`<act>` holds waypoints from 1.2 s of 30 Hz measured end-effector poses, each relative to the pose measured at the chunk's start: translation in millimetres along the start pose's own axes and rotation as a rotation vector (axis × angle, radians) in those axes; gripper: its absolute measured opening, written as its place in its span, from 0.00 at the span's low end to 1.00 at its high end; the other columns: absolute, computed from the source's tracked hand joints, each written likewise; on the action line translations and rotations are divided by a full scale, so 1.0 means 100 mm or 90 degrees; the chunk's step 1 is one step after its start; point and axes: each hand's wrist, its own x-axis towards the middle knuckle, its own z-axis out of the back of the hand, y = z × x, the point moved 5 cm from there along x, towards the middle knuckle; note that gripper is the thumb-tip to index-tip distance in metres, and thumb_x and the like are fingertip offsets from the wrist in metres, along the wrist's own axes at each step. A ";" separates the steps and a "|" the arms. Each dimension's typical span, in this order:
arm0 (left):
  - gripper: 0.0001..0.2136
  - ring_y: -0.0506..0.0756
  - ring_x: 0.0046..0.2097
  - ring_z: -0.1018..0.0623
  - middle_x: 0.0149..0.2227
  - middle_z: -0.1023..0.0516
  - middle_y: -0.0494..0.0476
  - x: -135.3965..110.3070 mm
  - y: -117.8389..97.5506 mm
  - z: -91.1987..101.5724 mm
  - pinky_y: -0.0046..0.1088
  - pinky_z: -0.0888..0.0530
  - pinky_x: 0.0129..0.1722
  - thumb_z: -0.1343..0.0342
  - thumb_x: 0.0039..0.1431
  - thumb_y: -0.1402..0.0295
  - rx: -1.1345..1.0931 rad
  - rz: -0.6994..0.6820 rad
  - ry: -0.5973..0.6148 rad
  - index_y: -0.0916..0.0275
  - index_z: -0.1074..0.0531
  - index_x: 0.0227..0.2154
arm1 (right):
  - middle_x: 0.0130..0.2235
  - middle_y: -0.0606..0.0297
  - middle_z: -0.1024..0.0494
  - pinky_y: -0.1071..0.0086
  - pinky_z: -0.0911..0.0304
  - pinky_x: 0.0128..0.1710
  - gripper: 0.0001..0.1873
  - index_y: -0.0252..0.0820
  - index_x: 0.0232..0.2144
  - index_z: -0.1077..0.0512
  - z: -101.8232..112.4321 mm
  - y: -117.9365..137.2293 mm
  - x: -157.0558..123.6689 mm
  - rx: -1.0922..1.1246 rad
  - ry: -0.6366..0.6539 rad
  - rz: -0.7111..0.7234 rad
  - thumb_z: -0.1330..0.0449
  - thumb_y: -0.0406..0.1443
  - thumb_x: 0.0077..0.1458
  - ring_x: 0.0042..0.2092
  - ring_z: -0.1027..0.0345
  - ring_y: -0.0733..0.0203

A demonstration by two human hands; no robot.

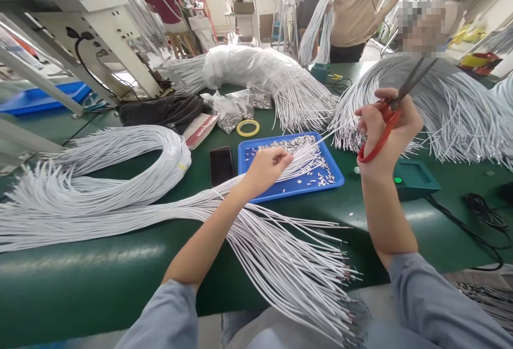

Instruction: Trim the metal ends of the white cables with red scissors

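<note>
My left hand [265, 169] is closed on a bunch of white cables [276, 253] at the near edge of a blue tray [334, 173]. The bunch fans out over the tray at one end and hangs over the table's front edge at the other. My right hand [387, 132] is raised above the table to the right of the tray and grips red-handled scissors [385, 123], blades pointing up and to the right. The tray holds several small metal terminals [320, 170].
A green table [100, 274] carries big loops of white cable at left [120, 172], back [260, 71] and right [452, 103]. A black phone [220, 164], a tape ring [247, 128], bags of terminals [228, 111] and a green box [412, 177] lie around. Another person [352, 23] stands behind.
</note>
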 end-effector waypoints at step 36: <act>0.03 0.46 0.24 0.24 0.24 0.26 0.50 -0.40 -0.57 0.00 0.20 0.25 0.25 0.37 0.57 0.70 -0.485 -0.200 -0.096 0.64 0.22 0.29 | 0.27 0.72 0.25 0.69 0.34 0.26 0.11 0.47 0.36 0.28 -0.35 0.39 -0.61 0.150 0.375 -0.131 0.33 0.34 0.50 0.27 0.30 0.66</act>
